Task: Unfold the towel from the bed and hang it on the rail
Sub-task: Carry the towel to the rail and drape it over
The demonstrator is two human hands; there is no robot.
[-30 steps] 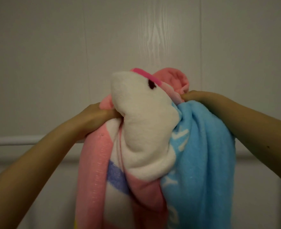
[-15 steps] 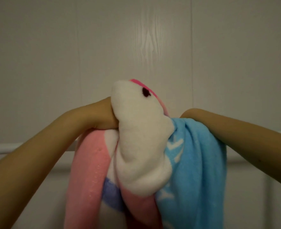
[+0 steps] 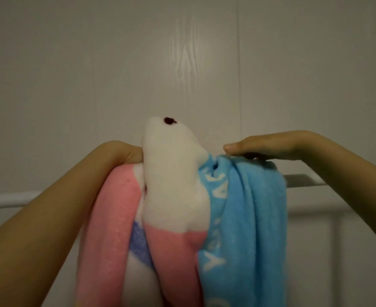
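Observation:
A bunched towel (image 3: 178,196) in pink, white and blue hangs down in front of me, its top draped at the height of a white horizontal rail (image 3: 10,199). My left hand (image 3: 125,152) grips the pink and white part at the top left, fingers hidden in the cloth. My right hand (image 3: 255,146) lies flat, fingers straight, on top of the blue folds (image 3: 255,207) where they cross the rail. The rail behind the towel is hidden.
A pale panelled wall (image 3: 94,74) fills the background right behind the rail. The rail continues to the right (image 3: 304,180), with a vertical post (image 3: 330,251) below it.
Both hands have lowered the towel's top down to rail height. My right hand has let go of its pinch and now lies flat on the blue part. The pink top fold has dropped out of sight.

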